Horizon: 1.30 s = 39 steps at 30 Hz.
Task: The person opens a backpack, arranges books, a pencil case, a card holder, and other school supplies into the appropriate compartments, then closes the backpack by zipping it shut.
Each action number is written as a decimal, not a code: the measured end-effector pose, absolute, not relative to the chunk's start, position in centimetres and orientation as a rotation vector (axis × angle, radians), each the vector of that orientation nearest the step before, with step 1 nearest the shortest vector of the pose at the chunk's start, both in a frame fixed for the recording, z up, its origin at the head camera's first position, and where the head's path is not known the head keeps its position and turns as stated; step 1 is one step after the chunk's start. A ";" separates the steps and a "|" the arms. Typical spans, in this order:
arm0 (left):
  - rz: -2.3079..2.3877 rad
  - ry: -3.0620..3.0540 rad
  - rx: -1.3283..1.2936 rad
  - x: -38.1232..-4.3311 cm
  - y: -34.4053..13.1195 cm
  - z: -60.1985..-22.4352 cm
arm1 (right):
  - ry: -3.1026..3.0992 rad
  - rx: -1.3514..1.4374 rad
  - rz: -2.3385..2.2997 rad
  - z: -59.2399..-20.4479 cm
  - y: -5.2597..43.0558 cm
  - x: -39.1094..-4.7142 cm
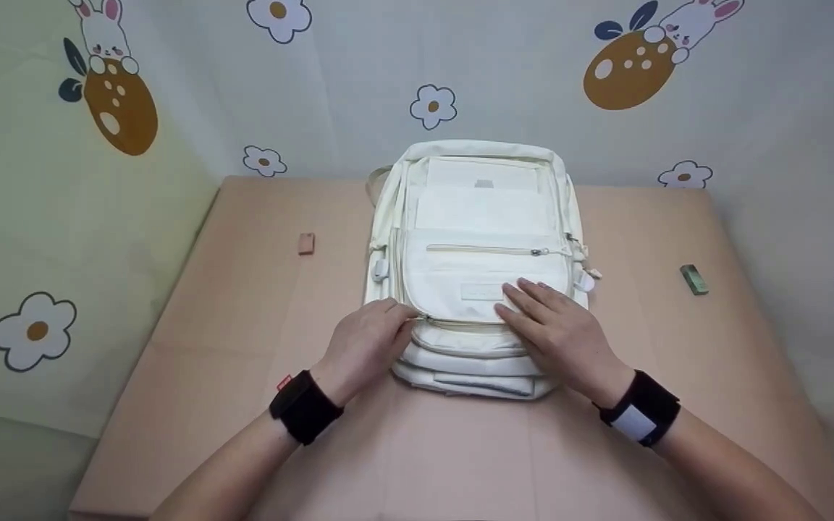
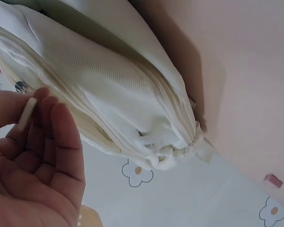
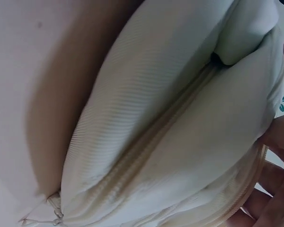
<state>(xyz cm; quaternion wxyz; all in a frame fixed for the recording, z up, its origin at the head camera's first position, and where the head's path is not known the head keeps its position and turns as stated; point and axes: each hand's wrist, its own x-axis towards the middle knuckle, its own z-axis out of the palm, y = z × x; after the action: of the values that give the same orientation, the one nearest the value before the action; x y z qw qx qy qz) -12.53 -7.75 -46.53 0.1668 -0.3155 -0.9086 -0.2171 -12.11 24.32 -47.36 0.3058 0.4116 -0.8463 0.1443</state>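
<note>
A white backpack point(image 1: 486, 210) lies on its back with its front facing up and its lower end toward me. At the left end of the front pocket's zipper, my left hand point(image 1: 365, 346) pinches a pale zipper pull point(image 2: 26, 114) between thumb and fingers. Close by that pull, the metal slider point(image 2: 21, 87) shows in the left wrist view. My right hand point(image 1: 569, 339) rests on the lower right of the pocket front, fingers extended beside the label patch point(image 1: 481, 292). In the right wrist view its fingers lie along the zipper edge point(image 3: 255, 182).
The backpack lies on a pinkish table point(image 1: 243, 311). A small reddish block point(image 1: 306, 244) sits to its left, and a small green block point(image 1: 693, 279) to its right. Patterned cloth point(image 1: 359, 79) hangs behind and at both sides. A second zipper point(image 1: 482, 250) crosses the bag's front.
</note>
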 end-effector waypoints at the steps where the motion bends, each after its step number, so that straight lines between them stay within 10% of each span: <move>1: -0.630 -2.596 -0.901 -12.5 -7.6 -46.6 | -2.242 1.084 0.384 -47.3 24.2 -12.1; 39: -0.602 -2.558 -0.865 -13.5 -8.2 -46.5 | -2.226 1.166 0.370 -47.0 18.9 -12.6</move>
<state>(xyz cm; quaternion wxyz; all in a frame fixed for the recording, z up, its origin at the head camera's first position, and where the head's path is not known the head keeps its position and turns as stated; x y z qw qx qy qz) -13.48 -8.23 -46.51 0.1865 -0.3071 -0.9084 -0.2137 -12.61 18.90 -47.00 0.2966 0.4384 -0.8370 0.1391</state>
